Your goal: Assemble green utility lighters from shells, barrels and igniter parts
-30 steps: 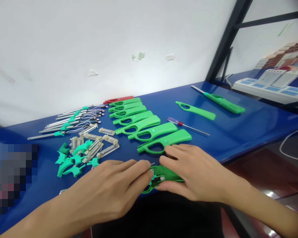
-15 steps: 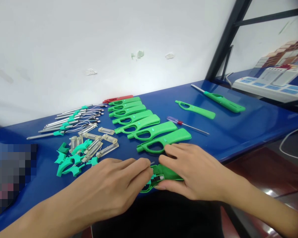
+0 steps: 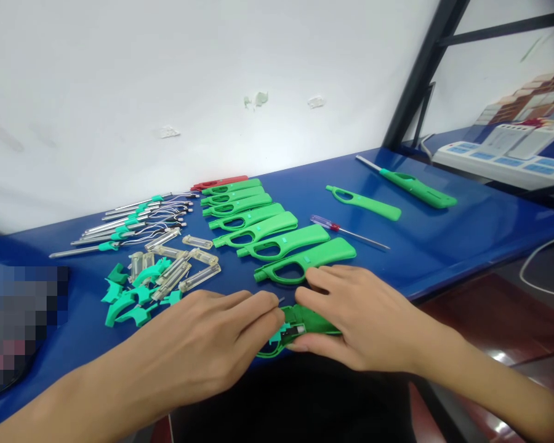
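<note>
A green shell (image 3: 316,320) is sitting between the two hands at the near edge of the blue table (image 3: 443,252), its open side facing up and its hollow showing a teal piece (image 3: 276,337) beside a black piece (image 3: 290,333) with a pale tip; a thin curved loop is forming the shell's lower left part. The right hand (image 3: 351,320) is gripping the shell's wider end, the thumb pressing the near side and the fingers curling over the far side. The left hand (image 3: 221,344) is bunching its fingertips nearly closed over the other end; whether they are pinching a part or only pressing is impossible to tell. That hand is covering the shell's left end, and the right palm is hiding its rear. Whether the shell is resting on the table is also unclear. The nearest of several green handles (image 3: 330,251) is lying just beyond, the right fingers overlapping its edge in view; a red handle (image 3: 221,183) is ending the row. Clear tanks (image 3: 200,278), loose teal triggers (image 3: 138,314) and wired rods (image 3: 120,232) are lying to the left, the left hand partly blocking the triggers. A screwdriver (image 3: 334,226), a separate green half (image 3: 372,207) and a lighter (image 3: 415,188) are lying farther right.
</note>
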`<state>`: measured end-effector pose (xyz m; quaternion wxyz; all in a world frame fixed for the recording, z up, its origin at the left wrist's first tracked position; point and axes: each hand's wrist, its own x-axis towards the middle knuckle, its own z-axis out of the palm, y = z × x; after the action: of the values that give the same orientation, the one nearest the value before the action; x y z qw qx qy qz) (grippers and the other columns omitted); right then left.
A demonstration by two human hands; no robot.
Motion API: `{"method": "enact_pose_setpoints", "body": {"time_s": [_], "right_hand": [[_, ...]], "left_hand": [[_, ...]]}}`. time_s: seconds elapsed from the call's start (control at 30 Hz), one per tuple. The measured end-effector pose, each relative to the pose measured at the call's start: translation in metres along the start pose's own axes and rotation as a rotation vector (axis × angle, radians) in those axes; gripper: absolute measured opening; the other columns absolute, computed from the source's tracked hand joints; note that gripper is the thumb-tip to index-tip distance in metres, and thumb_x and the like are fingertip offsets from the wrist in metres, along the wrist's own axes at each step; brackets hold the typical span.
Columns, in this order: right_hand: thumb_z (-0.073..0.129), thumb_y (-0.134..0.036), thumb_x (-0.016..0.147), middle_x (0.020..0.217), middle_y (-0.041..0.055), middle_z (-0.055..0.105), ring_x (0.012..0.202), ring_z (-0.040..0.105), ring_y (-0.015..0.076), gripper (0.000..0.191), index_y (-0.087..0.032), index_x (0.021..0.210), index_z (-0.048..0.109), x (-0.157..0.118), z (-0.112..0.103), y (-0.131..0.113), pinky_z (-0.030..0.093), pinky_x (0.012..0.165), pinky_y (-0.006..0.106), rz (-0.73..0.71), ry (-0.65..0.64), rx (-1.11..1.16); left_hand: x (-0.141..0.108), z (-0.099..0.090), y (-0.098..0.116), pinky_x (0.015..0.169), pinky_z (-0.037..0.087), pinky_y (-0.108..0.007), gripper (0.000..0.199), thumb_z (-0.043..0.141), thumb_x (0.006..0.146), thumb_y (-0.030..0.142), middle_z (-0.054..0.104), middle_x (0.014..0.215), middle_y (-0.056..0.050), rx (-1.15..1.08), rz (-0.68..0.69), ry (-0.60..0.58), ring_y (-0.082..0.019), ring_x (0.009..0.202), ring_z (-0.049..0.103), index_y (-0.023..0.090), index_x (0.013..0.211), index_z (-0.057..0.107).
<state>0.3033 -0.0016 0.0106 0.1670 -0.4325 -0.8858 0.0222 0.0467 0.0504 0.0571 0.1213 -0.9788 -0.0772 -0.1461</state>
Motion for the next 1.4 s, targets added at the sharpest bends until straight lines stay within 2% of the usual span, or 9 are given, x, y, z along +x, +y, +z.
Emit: {"method": "enact_pose_setpoints", "body": {"time_s": [0.3,0.57,0.83,1.03,1.2,1.3,1.4], "right_hand": [[0.054,-0.063,0.106,0.088,0.0005,0.056,0.074,0.056,0.0219,0.042,-0.024,0.094,0.059,0.0009,-0.0002,0.0006,0.033,0.067,0.035,-0.009,0.013,-0.004],[0.055,-0.063,0.106,0.087,0.0002,0.056,0.073,0.057,0.0218,0.042,-0.023,0.093,0.059,-0.0007,-0.0007,-0.0007,0.034,0.067,0.035,-0.007,0.018,-0.007],[0.055,-0.062,0.106,0.086,0.0008,0.057,0.072,0.056,0.0208,0.043,-0.022,0.092,0.061,0.0013,-0.0011,0.0008,0.034,0.066,0.035,-0.016,0.025,-0.008],[0.055,-0.065,0.105,0.086,0.001,0.058,0.073,0.056,0.021,0.045,-0.022,0.093,0.062,0.0018,-0.0018,0.0008,0.034,0.067,0.035,-0.016,0.016,-0.015],[0.054,-0.065,0.106,0.087,0.001,0.057,0.073,0.056,0.0212,0.045,-0.022,0.093,0.062,0.0011,-0.0013,0.0012,0.033,0.067,0.035,-0.026,0.024,-0.012],[0.054,-0.066,0.106,0.086,0.0008,0.057,0.073,0.056,0.0214,0.046,-0.022,0.093,0.061,0.0006,-0.0014,0.0011,0.034,0.067,0.035,-0.025,0.023,-0.014],[0.054,-0.064,0.106,0.086,0.0008,0.057,0.073,0.056,0.0215,0.044,-0.023,0.093,0.061,0.0005,-0.0015,0.0008,0.034,0.067,0.035,-0.026,0.026,-0.011]], "left_hand": [[-0.0023,0.0045,0.0051,0.059,0.043,-0.031,0.033,0.032,0.112,0.01,0.07,0.104,-0.005,0.012,-0.034,-0.033,-0.017,0.073,0.066,0.018,0.112,0.064],[-0.0024,0.0056,0.0086,0.058,0.042,-0.031,0.043,0.023,0.116,0.013,0.071,0.097,-0.004,0.029,-0.051,-0.013,-0.017,0.07,0.064,0.018,0.103,0.064],[-0.003,0.0051,0.0058,0.056,0.044,-0.031,0.032,0.03,0.111,0.008,0.072,0.097,-0.006,0.035,-0.007,0.0,-0.018,0.07,0.067,0.015,0.11,0.062],[-0.003,0.0033,0.0055,0.056,0.047,-0.028,0.038,0.027,0.104,0.001,0.074,0.095,-0.006,0.028,-0.012,0.013,-0.017,0.07,0.069,0.017,0.114,0.059],[-0.003,0.0017,0.0042,0.061,0.05,-0.028,0.035,0.032,0.103,0.003,0.074,0.095,-0.005,0.049,-0.012,-0.043,-0.017,0.069,0.069,0.018,0.117,0.061],[-0.0017,-0.0006,0.0039,0.063,0.051,-0.028,0.03,0.036,0.106,0.006,0.074,0.094,-0.004,0.045,-0.013,-0.075,-0.017,0.071,0.07,0.018,0.113,0.063],[0.0006,-0.0028,0.0036,0.062,0.05,-0.03,0.034,0.033,0.109,0.007,0.074,0.094,-0.004,0.033,-0.01,-0.093,-0.017,0.074,0.071,0.018,0.107,0.065]]}}
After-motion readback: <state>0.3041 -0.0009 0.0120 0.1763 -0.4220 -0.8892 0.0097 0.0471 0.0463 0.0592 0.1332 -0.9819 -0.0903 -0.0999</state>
